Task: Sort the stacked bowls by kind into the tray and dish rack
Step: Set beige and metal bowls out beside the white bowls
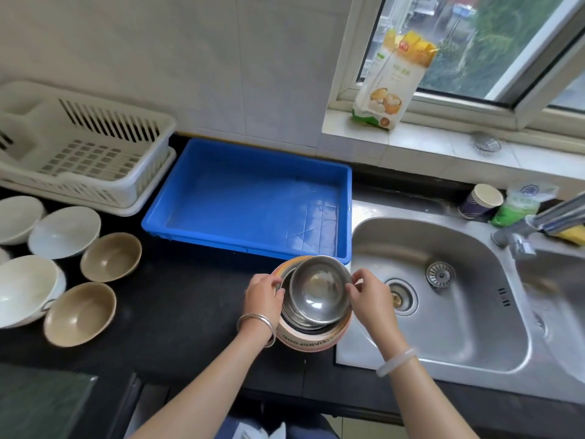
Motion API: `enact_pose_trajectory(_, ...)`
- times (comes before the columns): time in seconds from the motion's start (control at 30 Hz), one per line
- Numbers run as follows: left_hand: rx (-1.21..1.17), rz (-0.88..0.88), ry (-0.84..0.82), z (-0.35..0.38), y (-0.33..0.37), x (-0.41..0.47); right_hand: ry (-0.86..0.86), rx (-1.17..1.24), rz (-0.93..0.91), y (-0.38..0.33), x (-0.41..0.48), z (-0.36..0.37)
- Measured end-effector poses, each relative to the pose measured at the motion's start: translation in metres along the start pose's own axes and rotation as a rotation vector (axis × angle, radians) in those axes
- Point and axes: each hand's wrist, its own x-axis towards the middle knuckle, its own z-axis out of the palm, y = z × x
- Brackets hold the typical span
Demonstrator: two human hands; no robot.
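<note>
A stack of steel bowls (316,291) nests inside a pink bowl with lettering (311,339) on the black counter, just in front of the blue tray (253,198). My left hand (262,297) grips the stack's left rim. My right hand (368,296) pinches the right rim of the top steel bowl, which sits tilted. The white dish rack (85,147) stands at the back left with nothing in it. Two tan bowls (110,256) (80,313) and white bowls (65,231) lie on the counter at the left.
A steel sink (443,299) with a faucet (538,220) lies to the right. A paper cup (481,201) and a green packet (522,201) stand behind it. A flour bag (392,80) leans on the window sill.
</note>
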Motion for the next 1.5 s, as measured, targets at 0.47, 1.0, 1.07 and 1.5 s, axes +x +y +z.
enact_pose_trajectory(0.47,-0.078,-0.072,-0.047,-0.002,0.018,0.003,-0.018,0.199,0.045,0.006,-0.001,-0.024)
enact_pose_trajectory(1.0,-0.494,-0.268,0.200,-0.082,-0.022,-0.012,-0.224,0.470,-0.138,-0.069,0.009,-0.028)
enact_pose_trajectory(1.07,-0.552,-0.312,0.234,-0.096,-0.038,-0.017,-0.270,0.465,-0.163,-0.085,0.008,-0.017)
enact_pose_trajectory(1.5,-0.734,-0.640,0.480,-0.139,-0.165,-0.050,-0.534,0.392,-0.145,-0.170,0.015,0.131)
